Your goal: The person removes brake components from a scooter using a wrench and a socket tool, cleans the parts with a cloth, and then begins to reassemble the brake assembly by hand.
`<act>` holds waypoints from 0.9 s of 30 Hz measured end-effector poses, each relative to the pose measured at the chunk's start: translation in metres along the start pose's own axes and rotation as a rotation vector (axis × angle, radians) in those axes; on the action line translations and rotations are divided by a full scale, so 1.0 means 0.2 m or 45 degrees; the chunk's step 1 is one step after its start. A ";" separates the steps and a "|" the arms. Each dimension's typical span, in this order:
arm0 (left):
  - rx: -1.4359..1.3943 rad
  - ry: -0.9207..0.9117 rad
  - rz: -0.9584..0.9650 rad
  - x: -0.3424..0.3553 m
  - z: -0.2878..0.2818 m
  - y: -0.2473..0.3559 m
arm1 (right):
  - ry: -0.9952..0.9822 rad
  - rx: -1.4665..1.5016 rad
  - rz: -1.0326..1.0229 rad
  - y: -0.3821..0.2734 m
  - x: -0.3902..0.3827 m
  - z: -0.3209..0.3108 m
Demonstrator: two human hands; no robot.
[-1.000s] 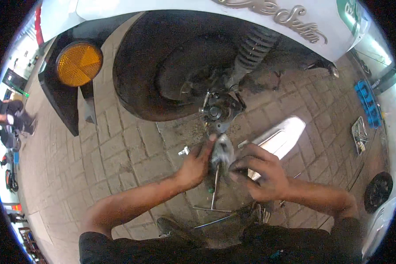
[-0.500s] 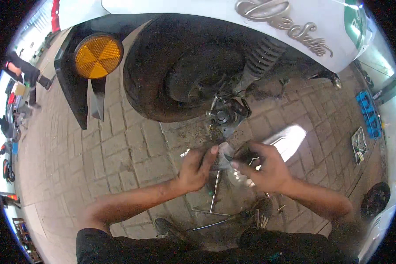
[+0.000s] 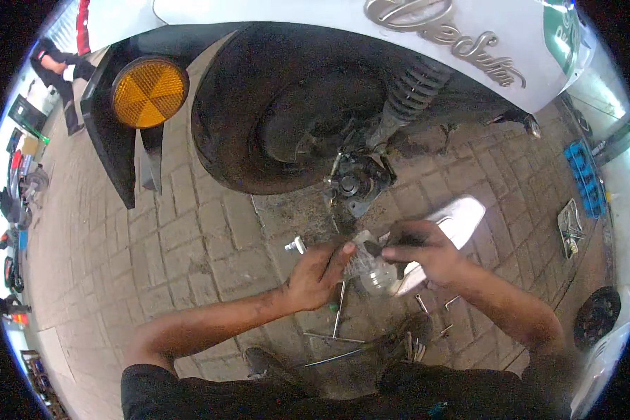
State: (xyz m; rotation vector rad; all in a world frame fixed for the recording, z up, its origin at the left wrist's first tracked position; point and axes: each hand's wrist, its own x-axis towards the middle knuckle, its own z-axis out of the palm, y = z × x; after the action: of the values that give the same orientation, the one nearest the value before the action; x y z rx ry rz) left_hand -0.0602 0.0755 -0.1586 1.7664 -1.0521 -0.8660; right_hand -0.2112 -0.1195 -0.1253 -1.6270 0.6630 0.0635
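Above the paving, my two hands are close together. My left hand grips a pale, see-through piece that looks like a plastic wrapper, its thumb lying on top. Close against it, my right hand pinches a small dark flat piece; its exact kind is unclear. Just below the fingers shows a clear ribbed plastic container, and I cannot tell whether it is held. Beyond my hands, a dark greasy hub part sits below the shock absorber and beside the black tyre of a white vehicle.
A glossy white panel lies beside my right hand. Near my feet are a T-handle wrench and several small tools. An orange reflector hangs at the left. A blue tray lies at the right. Another person stands far left.
My right hand has shifted slightly with the dark piece, and more of the clear container shows. The person in the background has changed position.
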 end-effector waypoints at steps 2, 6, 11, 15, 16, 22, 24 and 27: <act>-0.035 0.045 -0.084 0.00 -0.03 -0.05 | 0.063 0.111 -0.012 0.08 0.04 -0.10; -0.247 0.132 -0.032 -0.02 -0.07 -0.06 | 0.037 0.589 -0.292 0.05 0.05 -0.24; -0.232 -0.012 0.045 -0.02 -0.01 -0.24 | 0.101 0.865 -0.142 0.19 0.08 -0.23; 0.145 -0.022 0.209 0.01 0.01 -0.20 | -0.008 0.463 -0.090 0.21 0.06 -0.12; 0.151 -0.042 0.169 0.01 0.02 -0.17 | -0.030 0.292 -0.118 0.20 0.05 -0.10; 0.063 -0.184 0.050 0.01 -0.01 -0.11 | -0.099 -0.446 -0.435 -0.02 0.01 -0.02; 0.159 -0.186 0.091 0.01 -0.01 -0.11 | -0.118 -0.535 -0.379 -0.02 0.00 -0.03; 0.270 -0.253 -0.006 0.01 -0.04 -0.04 | -0.234 -0.239 -0.095 -0.01 0.00 -0.01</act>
State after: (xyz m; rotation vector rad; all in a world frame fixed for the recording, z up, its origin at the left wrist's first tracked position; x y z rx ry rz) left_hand -0.0507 0.0778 -0.1628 1.8857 -1.3100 -0.9778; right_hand -0.2099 -0.1212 -0.1229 -1.7998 0.4655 0.2238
